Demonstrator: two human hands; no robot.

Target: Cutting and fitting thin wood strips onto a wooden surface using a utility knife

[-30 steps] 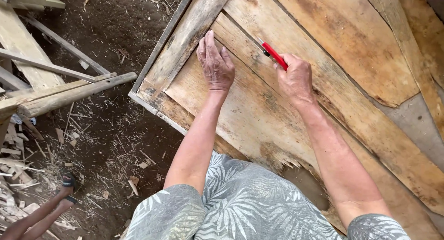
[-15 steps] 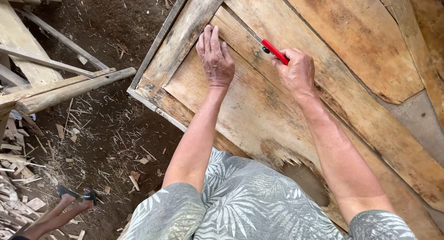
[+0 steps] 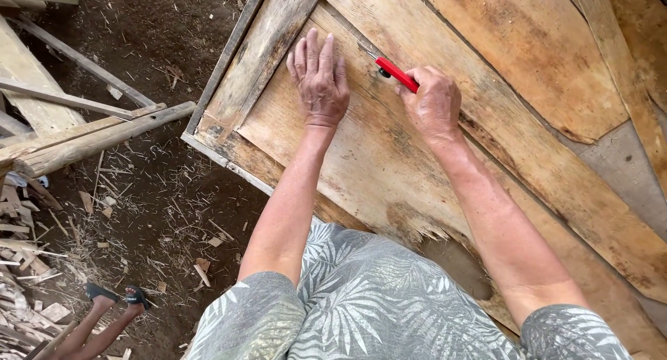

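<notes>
Nearest the camera are the person's leaf-patterned sleeves, with both forearms reaching up and away across a weathered wooden panel. The panel's near edge is ragged and splintered. Further out, the left hand lies flat on the panel, palm down, fingers straight and close together, gripping nothing. Just to its right, the right hand is closed around a red-handled cutter; the red handle sticks out of the fist toward the upper left, and its tip meets the wood at the seam between two boards, near the left hand's fingertips but not touching them. The two hands sit near each other, apart. Beyond them the boards run on toward the upper right. To the left, on the dirt floor, lie wood scraps and loose planks, and another person's sandalled feet show at the lower left.
</notes>
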